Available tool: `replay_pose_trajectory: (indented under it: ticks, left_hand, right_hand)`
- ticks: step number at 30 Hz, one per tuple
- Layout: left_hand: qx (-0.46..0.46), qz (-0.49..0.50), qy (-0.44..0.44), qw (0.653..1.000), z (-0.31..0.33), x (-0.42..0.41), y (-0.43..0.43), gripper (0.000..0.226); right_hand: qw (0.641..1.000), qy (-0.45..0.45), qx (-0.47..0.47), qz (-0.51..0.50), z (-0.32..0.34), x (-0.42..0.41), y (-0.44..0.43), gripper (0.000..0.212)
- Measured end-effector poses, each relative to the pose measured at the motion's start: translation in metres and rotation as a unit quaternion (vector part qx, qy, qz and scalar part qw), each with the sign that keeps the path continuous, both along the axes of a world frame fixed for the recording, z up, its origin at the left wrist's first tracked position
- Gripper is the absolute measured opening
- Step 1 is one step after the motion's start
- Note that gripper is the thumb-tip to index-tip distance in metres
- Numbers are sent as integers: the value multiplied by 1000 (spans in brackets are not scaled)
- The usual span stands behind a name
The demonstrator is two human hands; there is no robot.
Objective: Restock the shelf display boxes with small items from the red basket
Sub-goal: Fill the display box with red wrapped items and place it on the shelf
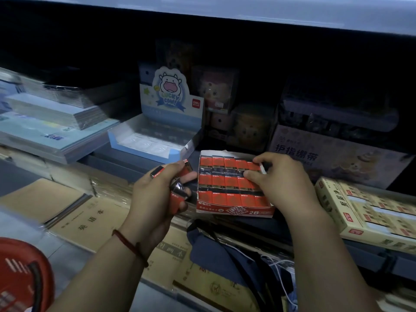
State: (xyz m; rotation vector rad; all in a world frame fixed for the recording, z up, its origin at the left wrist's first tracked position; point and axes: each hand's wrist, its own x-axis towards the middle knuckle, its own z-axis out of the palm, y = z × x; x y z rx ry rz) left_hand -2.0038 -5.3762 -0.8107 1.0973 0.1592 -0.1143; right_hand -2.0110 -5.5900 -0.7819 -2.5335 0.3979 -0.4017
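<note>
Dim shop shelving (117,164) is filling the view, with the red basket (20,273) sitting nearest at the lower left. Brown exercise books (90,221) and a navy bag (225,255) are lying below the forearms. Farther in, the left hand (157,192) is gripping a clutch of red erasers (177,199) in curled fingers. Just beside it, the right hand (279,176) is pinching a single eraser (263,169) at the right end of the back row of the red display box (234,208), which is resting on the shelf edge and already holding three rows. Behind, a blue cow-printed display box (157,140) is standing to the left, and a cream box (360,217) is lying on the right.
</note>
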Motion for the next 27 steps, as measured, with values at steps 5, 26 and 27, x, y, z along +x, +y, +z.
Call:
replay_pose_trajectory:
  ticks: [5,26,27]
  left_hand:
    - [-34,-26,13,999,-2,2,6,33]
    - [-66,-59,35,995,-3,2,18,38]
    - [-71,-53,40,995,-3,2,19,35]
  right_hand:
    - [992,-97,0,80,9,0,19,25]
    - [893,-80,421,139,19,-2,53,8]
    - [893,-72,428,121,20,-2,49,6]
